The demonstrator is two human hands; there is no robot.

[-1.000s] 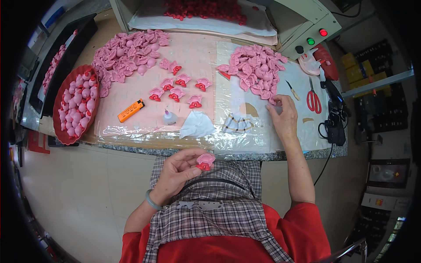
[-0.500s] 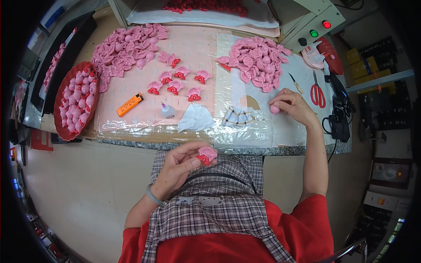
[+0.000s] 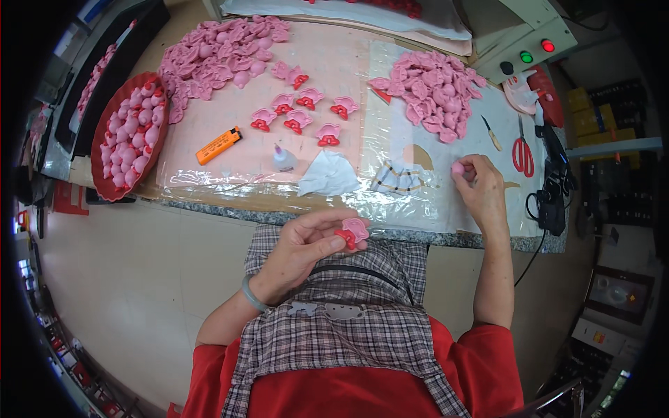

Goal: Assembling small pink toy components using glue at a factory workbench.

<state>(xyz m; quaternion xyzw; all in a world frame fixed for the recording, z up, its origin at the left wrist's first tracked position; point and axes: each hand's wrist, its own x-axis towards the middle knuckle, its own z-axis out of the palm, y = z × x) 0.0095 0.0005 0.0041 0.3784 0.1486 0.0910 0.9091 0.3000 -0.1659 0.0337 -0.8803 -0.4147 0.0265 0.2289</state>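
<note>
At the table's front edge, my left hand [image 3: 303, 245] pinches a small pink moulded piece [image 3: 356, 228] with a red bow between thumb and fingers. Over the white covering on the right, my right hand [image 3: 484, 191] is closed on a small pink ball [image 3: 457, 168] at its fingertips. A pile of pink moulded pieces [image 3: 435, 90] lies beyond that hand. Several pink pieces with red bows [image 3: 297, 121] are spread across the pink sheet. Closer to my left hand are a white cloth [image 3: 329, 175] and a small squeeze bottle [image 3: 282, 160] with a purple tip.
An orange lighter [image 3: 219, 145] lies left of the bottle. A red basket [image 3: 100, 150] of pink balls stands at the left, near a larger pink heap [image 3: 216, 56]. On the right are a small knife [image 3: 492, 134], red-handled scissors [image 3: 523, 155] and black cables [image 3: 552, 209].
The whole view has shifted, so the table's things sit farther right and mostly higher. My left hand has risen slightly with its piece. Both hands keep their hold.
</note>
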